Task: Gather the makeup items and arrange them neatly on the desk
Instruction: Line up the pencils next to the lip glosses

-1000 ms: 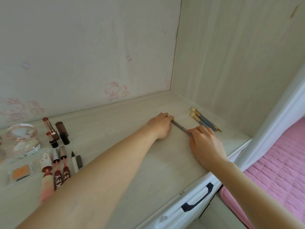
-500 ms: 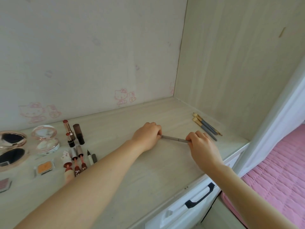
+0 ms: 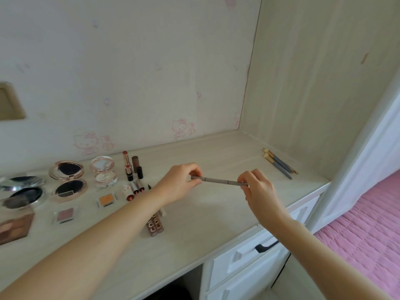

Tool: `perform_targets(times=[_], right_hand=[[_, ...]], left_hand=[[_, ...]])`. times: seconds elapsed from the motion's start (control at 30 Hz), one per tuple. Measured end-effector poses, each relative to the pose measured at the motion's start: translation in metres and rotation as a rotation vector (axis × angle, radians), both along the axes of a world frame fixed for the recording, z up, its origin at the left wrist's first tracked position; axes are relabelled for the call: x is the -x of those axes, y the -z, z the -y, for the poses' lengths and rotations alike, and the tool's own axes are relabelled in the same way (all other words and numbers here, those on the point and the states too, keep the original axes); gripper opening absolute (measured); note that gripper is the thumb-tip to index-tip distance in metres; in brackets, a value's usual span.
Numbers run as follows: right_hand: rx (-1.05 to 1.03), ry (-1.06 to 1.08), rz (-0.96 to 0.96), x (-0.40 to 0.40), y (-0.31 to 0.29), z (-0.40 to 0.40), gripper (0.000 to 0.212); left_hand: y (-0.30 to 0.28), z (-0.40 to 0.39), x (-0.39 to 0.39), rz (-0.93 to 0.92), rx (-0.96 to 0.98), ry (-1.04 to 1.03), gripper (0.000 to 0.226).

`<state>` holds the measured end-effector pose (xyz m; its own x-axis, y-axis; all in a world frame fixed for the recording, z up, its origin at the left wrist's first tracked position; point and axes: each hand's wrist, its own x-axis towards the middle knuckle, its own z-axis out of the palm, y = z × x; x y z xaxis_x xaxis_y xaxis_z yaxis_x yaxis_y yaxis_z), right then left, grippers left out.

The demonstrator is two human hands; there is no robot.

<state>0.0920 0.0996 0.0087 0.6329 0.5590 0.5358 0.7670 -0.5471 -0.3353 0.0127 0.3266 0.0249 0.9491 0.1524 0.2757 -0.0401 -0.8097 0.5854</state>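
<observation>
Both forearms extend forward over the table (image 3: 216, 230). The left hand (image 3: 179, 185) pinches one end of a slim grey makeup pencil (image 3: 219, 181) between thumb and curled fingers; the right hand (image 3: 257, 189) pinches the opposite end in the same manner. Each grip is clamped on the pencil, which is held nearly level above the table surface, clear of it, with a faint shadow beneath. To the right of and beyond the right grip, a small bundle of grey-handled brushes (image 3: 279, 162) lies on the table close to the side panel (image 3: 320, 83). To the left of the left grip, the remaining cosmetics lie in rows: two lipsticks (image 3: 129, 166), a pale round compact (image 3: 104, 172), an open rose-gold compact (image 3: 67, 180), an open silver compact (image 3: 21, 189), an orange eyeshadow pan (image 3: 106, 200), a pink eyeshadow pan (image 3: 65, 215) and several lip gloss tubes (image 3: 154, 226), the latter partly hidden by the left forearm. The rear wall (image 3: 129, 72) carries faded pink cartoon cat prints. Below the right grip, a white drawer (image 3: 249, 258) with a black handle (image 3: 266, 246) sits under the table edge. A pink quilted bed (image 3: 368, 234) occupies the far right.
</observation>
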Motion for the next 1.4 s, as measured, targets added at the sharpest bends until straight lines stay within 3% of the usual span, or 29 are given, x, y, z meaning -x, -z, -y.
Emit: perform_targets(times=[0.13, 0.3, 0.47, 0.67, 0.83, 1.03, 1.2, 1.4], right_hand=[[-0.004, -0.063, 0.007, 0.023, -0.008, -0.014, 0.006], [-0.03, -0.121, -0.029, 0.05, -0.015, -0.044, 0.008], [-0.05, -0.189, -0.084, 0.083, -0.023, -0.079, 0.009], [-0.064, -0.247, -0.199, 0.116, -0.032, -0.112, 0.009], [-0.179, -0.251, -0.488, 0.134, -0.036, -0.128, 0.016], [-0.345, -0.351, -0.701, 0.158, -0.037, -0.139, 0.019], [-0.349, -0.384, -0.655, 0.164, -0.035, -0.142, 0.009], [-0.353, -0.317, -0.629, 0.153, -0.047, -0.145, 0.02]], left_hand=[[-0.012, -0.011, 0.036, 0.083, 0.077, -0.062, 0.019], [-0.028, -0.029, 0.079, 0.17, 0.296, -0.127, 0.013], [-0.043, -0.04, 0.113, 0.266, 0.717, -0.113, 0.002], [-0.059, -0.038, 0.136, 0.435, 0.97, -0.083, 0.007], [-0.056, -0.036, 0.143, 0.519, 0.863, -0.161, 0.011], [-0.038, -0.032, 0.152, 0.469, 0.743, -0.166, 0.017], [-0.036, -0.04, 0.163, 0.48, 0.635, -0.247, 0.017], [-0.021, -0.06, 0.187, 0.382, 0.224, -0.354, 0.025]])
